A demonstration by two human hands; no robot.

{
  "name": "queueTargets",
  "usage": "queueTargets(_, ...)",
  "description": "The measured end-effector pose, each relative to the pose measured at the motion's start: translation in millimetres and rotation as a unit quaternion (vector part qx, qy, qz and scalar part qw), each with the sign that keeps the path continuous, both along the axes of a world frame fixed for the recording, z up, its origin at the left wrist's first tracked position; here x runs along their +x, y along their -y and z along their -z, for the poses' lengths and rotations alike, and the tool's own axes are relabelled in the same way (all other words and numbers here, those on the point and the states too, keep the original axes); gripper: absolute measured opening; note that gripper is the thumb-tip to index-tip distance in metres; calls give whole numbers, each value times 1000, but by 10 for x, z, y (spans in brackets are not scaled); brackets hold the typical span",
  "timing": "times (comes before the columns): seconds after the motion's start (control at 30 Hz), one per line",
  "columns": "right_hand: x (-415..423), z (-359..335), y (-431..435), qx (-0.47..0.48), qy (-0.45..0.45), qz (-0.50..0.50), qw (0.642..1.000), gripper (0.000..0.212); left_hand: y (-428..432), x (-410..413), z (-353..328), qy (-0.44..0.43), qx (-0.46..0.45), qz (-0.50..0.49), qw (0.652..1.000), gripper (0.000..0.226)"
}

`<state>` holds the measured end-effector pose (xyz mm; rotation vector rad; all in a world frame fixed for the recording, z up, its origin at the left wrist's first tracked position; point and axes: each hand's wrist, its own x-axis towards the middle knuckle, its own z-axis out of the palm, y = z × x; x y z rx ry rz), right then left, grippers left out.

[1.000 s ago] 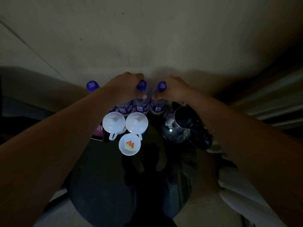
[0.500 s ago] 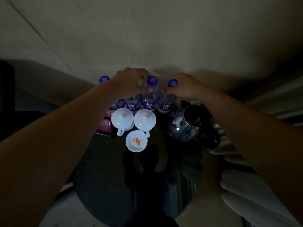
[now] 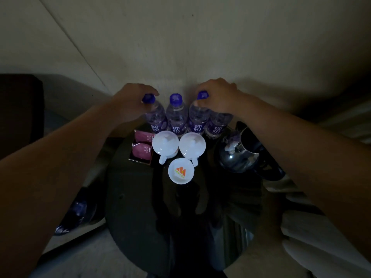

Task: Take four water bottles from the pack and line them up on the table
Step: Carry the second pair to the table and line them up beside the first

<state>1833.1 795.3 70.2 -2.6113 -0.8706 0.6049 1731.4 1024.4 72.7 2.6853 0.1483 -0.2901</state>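
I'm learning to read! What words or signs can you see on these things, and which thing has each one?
"纯悦": white characters on the purple label of each of the four water bottles, by the left hand and right hand.
Orange zigzag logo, no readable words: white round lid.
Print on the purple packets: too small and dim to read.

Two lidded cups [image 3: 178, 145] and a kettle [image 3: 239, 155] are crowding the frame's centre; the table [image 3: 136, 217] is lying open toward the lower frame.
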Motion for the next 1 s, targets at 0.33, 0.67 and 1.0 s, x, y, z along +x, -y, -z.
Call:
queueTargets(0.33,100,-55,36,23,-43,61,997,60,217,96,-82,33,50,61,996,81)
queueTargets(0.67,52,-136,362,-154,3,-14,988,39,480,246,-30,79,98,129,984,35)
queueTargets(1.0,26,-123,387,-102,17,-17,995,33,527,256,49,75,83,114,987,36)
